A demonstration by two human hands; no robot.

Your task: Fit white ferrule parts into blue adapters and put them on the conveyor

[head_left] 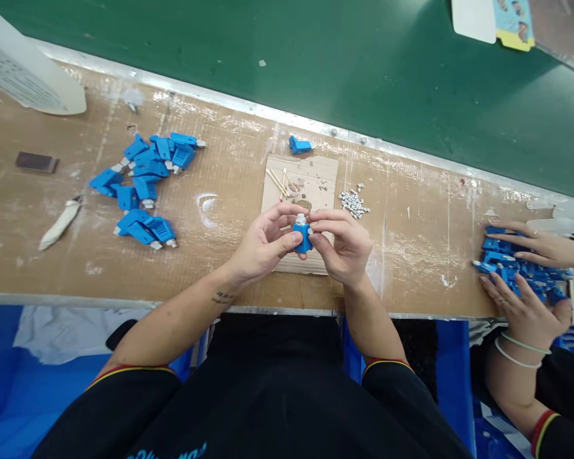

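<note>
My left hand (269, 245) grips a small blue plastic part (302, 234) between thumb and fingers. A white knob sticks up from the part's far end. My right hand (340, 243) pinches a tiny grey-white piece (310, 231) against the part's right side. Both hands are above a cardboard sheet (300, 167) bearing brown glue-like stains and several thin sticks (278, 183). Just right of the sheet lies a pile of tiny grey pieces (354, 202). Another blue part (300, 145) rests beyond the sheet's far edge.
Several blue parts with white ends (146, 167) lie in a loose group at the left. Nearby are a dark block (36, 162), a white wrapped tool (61, 224) and a white container (33, 70). At the right, a co-worker's hands (526, 306) rest on a heap of blue parts (502, 258).
</note>
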